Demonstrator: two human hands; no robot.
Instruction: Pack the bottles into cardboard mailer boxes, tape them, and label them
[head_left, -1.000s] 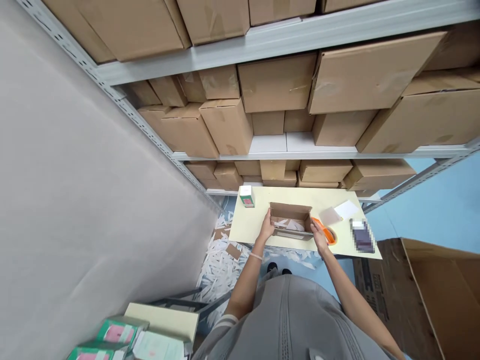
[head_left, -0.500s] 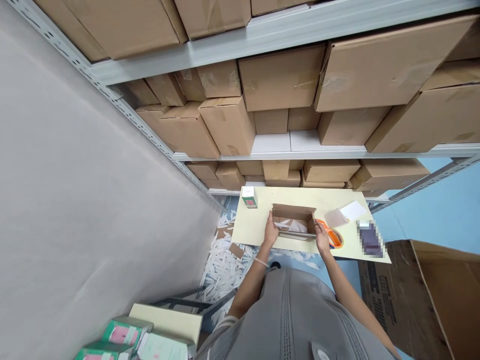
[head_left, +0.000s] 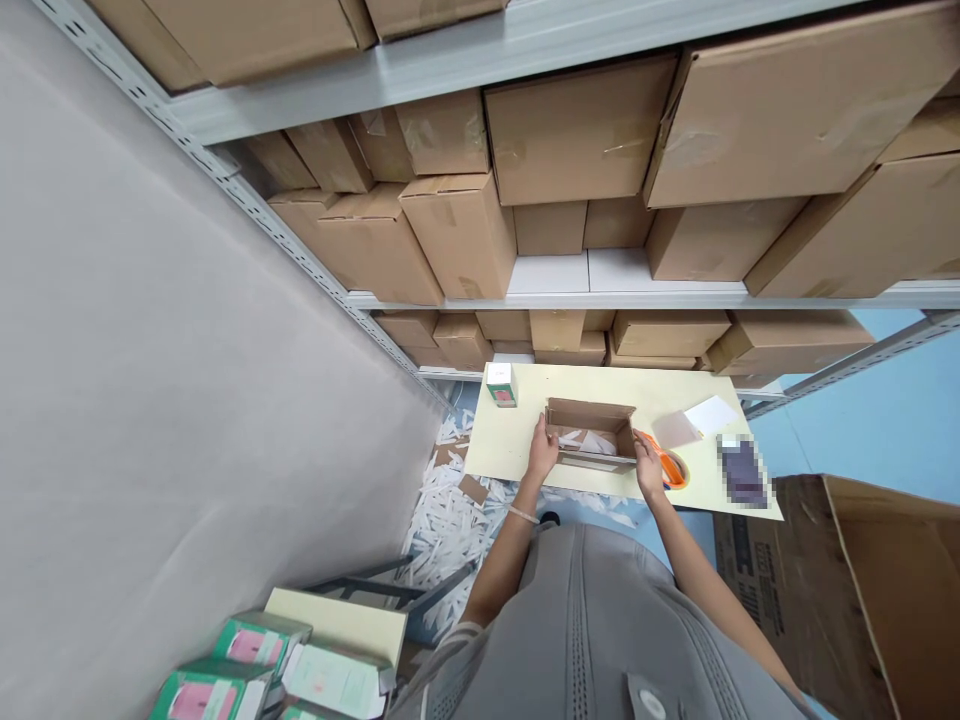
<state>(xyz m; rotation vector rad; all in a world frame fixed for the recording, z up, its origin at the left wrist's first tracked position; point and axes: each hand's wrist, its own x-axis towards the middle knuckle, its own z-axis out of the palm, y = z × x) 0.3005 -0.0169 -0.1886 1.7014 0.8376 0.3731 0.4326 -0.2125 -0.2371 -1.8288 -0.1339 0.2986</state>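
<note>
A small cardboard box with its top open rests at the near edge of a pale yellow tabletop. White paper strips lie inside it. My left hand grips the box's left end, thumb over the near rim. Its right end is held by my right hand. Just beyond my right hand is an orange tape dispenser, partly covered by the fingers. A small green and white box stands at the table's far left corner.
Metal shelves packed with cardboard cartons rise behind the table. White paper and a blurred dark item lie to the right. A large open carton stands at lower right, green boxes at lower left. Paper shreds cover the floor.
The view has shifted slightly. Both hands still hold the cardboard box by its ends, and its place on the table looks nearly the same.
</note>
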